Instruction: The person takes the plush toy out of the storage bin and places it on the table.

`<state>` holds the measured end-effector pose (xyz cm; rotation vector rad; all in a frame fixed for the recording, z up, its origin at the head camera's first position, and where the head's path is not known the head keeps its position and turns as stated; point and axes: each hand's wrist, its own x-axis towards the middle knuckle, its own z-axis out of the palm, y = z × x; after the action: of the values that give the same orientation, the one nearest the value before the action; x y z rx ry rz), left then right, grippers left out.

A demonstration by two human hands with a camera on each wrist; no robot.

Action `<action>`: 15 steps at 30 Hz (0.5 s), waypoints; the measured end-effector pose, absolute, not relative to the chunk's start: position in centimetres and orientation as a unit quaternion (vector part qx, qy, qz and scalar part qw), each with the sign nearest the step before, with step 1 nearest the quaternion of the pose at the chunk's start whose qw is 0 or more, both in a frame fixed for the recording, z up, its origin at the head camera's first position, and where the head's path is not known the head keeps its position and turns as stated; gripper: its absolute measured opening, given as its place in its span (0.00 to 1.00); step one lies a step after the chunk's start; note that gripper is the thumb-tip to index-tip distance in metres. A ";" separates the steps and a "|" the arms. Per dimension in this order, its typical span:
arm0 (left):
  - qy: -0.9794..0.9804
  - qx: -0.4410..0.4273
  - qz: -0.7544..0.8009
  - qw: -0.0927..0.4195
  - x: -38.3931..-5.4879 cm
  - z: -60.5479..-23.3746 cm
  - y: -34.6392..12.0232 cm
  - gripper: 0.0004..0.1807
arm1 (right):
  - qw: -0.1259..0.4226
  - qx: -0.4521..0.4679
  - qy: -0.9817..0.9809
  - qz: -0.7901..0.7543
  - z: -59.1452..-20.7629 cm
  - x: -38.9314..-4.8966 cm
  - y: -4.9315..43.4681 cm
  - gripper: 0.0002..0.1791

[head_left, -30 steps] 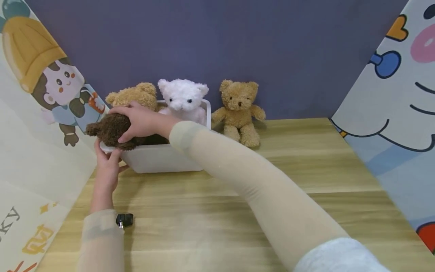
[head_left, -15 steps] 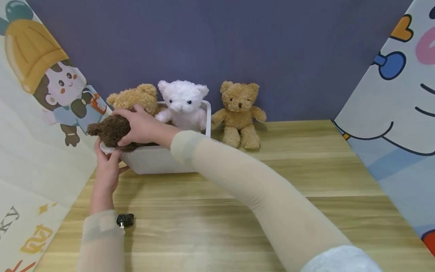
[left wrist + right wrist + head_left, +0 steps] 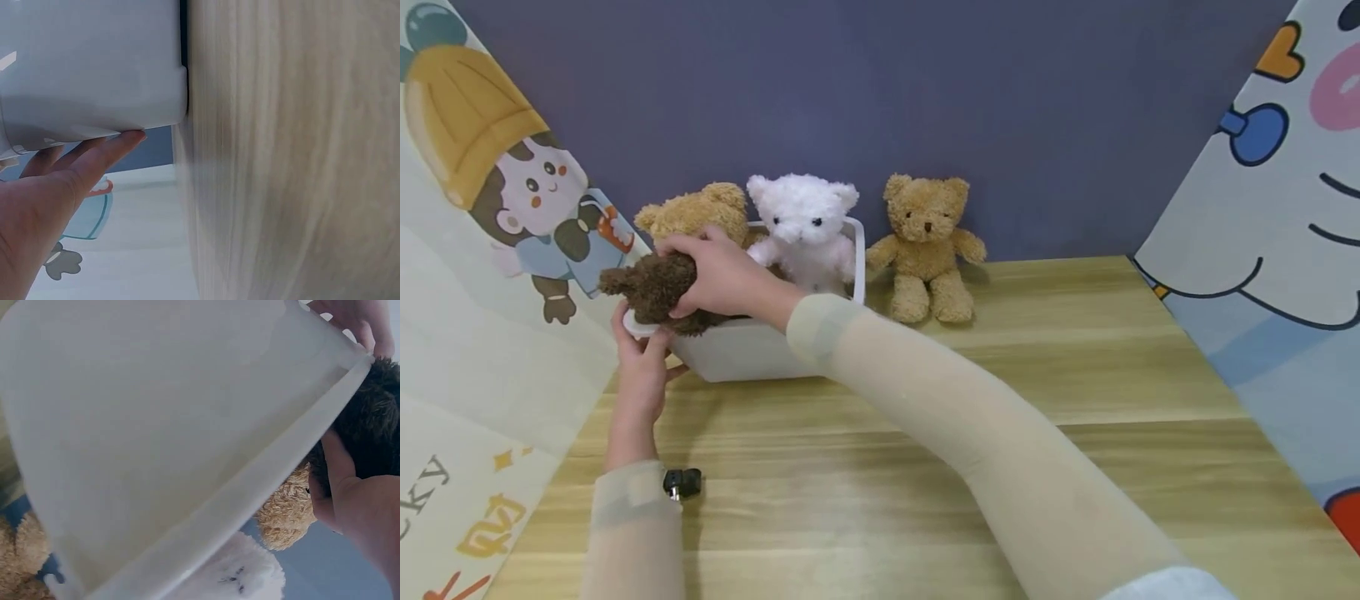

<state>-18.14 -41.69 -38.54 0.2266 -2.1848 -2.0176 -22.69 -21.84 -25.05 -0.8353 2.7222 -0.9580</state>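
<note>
My right hand (image 3: 722, 279) grips a dark brown plush bear (image 3: 658, 287) at the left end of a white plastic bin (image 3: 752, 350). The brown bear's face is hidden, and its lower part is down inside the bin. At the bin's front left corner, my left hand (image 3: 642, 375) holds the rim and wall. Its fingers (image 3: 94, 159) lie along the end wall in the left wrist view. A tan bear (image 3: 696, 212) sits behind the right hand in the bin, partly covered. Beside it a white bear (image 3: 805, 221) sits upright, facing me.
Another tan teddy bear (image 3: 927, 250) sits on the wooden table (image 3: 1075, 375), just right of the bin, near the dark back wall (image 3: 1000, 108). Cartoon-printed panels (image 3: 1285, 275) flank both sides. A small black device (image 3: 682, 483) is at the left wrist.
My right hand and the brown bear have shifted slightly right and a little lower. More of the white bear's body and arm shows now. The left hand stays at the bin corner.
</note>
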 end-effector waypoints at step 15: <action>-0.735 0.081 -0.669 0.075 -18.0 -38.3 -41.9 0.37 | 0.039 -0.271 0.881 -0.386 -22.1 -21.4 -17.0 0.41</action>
<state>-18.01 -41.89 -38.32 0.2427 -2.2058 -2.0054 -21.44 -16.96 -22.10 -0.8322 2.7003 -1.1847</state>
